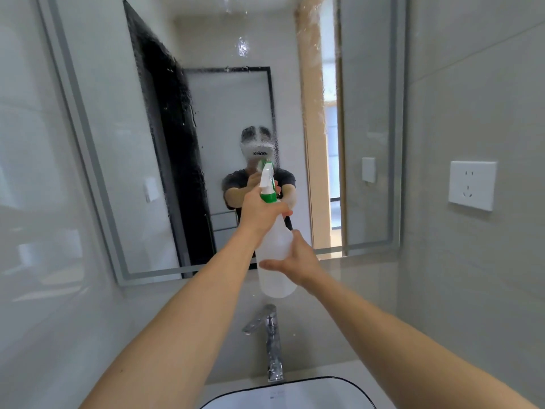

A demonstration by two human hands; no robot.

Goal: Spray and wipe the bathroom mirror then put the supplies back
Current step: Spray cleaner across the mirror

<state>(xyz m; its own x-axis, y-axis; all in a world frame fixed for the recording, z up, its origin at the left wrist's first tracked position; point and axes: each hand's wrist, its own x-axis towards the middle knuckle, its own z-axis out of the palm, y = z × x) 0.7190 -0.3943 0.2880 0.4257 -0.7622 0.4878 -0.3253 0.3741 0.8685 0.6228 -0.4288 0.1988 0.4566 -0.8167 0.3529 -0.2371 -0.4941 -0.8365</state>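
1. We hold the spray bottle [275,255] before the mirror [230,119], above the faucet [269,340].
2. The faucet stands behind the sink [295,392].
3. A wall socket [472,185] sits right of the mirror.

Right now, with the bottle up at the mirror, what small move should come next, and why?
Probably another squeeze of the trigger, aimed lower right. The left hand grips the spray bottle at its neck, the right hand steadies its body, and the nozzle faces the mirror. Droplets show on its upper and middle glass, few on the lower right. No cloth is in view.
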